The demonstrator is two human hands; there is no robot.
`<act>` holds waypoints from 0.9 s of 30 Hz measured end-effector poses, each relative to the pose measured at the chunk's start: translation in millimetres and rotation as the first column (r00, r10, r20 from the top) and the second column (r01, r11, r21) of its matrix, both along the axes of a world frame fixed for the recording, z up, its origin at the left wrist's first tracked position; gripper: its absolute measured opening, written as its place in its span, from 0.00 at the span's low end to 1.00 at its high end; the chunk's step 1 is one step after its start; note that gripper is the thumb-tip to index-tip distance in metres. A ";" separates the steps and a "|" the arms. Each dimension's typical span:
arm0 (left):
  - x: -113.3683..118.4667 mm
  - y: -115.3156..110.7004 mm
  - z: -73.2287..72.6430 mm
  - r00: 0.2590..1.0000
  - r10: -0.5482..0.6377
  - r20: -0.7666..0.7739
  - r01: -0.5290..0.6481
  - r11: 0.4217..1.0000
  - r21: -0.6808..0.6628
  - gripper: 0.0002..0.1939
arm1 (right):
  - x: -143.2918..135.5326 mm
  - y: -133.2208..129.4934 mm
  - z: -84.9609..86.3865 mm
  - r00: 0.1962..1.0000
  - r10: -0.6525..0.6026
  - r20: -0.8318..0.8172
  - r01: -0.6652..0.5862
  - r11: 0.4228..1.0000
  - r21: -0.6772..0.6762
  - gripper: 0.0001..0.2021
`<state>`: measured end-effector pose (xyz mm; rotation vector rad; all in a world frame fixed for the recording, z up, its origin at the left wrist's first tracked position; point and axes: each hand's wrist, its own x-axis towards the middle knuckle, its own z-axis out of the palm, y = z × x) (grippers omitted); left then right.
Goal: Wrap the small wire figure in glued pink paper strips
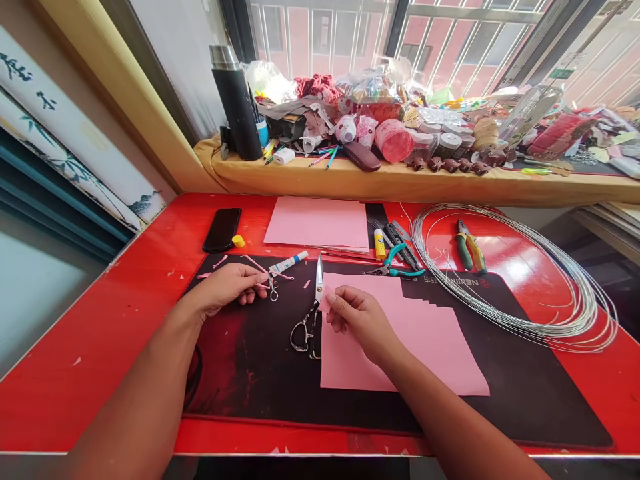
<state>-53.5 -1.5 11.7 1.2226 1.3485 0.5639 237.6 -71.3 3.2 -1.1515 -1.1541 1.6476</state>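
Slip [325,299] of pink paper is pinched between thumb and fingers of the right hand [354,312], above the left edge of the notched sheet [400,333]. The left hand [235,287], fingers also closed, grips a wire piece [272,283] with pink strands and a small loop, over the mat [250,373]. Scissors [319,288] lie between the hands, blades pointing away; the tube [289,262] lies just beyond the wire piece. Teal pliers [387,269] lie past the sheet.
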 end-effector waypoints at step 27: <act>52.3 -36.2 29.9 0.922 -0.370 -0.118 0.387 0.894 0.227 0.18 | -9.7 -4.5 -8.3 0.985 0.088 0.149 -0.106 0.987 0.118 0.21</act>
